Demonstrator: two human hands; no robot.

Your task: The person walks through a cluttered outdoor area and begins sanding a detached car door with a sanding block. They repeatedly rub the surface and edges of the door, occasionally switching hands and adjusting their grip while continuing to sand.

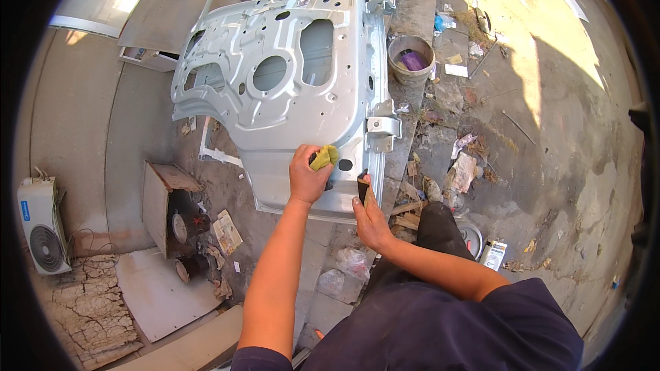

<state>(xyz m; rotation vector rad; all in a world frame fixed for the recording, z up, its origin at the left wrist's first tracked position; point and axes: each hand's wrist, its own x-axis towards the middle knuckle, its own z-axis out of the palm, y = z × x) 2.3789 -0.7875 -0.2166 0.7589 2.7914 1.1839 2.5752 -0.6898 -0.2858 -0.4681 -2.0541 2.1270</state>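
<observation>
A bare grey-white car door panel [323, 124] with several cut-outs stands in front of me. My left hand [308, 177] is closed round a crumpled yellow cloth-like piece [324, 157], close against the panel's lower face beside a small oval hole. At the panel's lower right edge is my right hand [373, 220], its thumb on the near side and its fingers partly hidden. A dark flat piece [362, 191] shows between thumb and fingers; its kind is unclear. Just above this hand, a metal hinge [383, 127] juts from the door edge.
Right of the panel stands a bucket [411, 62] with a purple thing inside. Litter and wood scraps [409, 216] lie along the ground by my leg, near a white container [493, 255]. At left are an air-conditioner unit [45, 230], an open box [159, 199] and a flat board [161, 295].
</observation>
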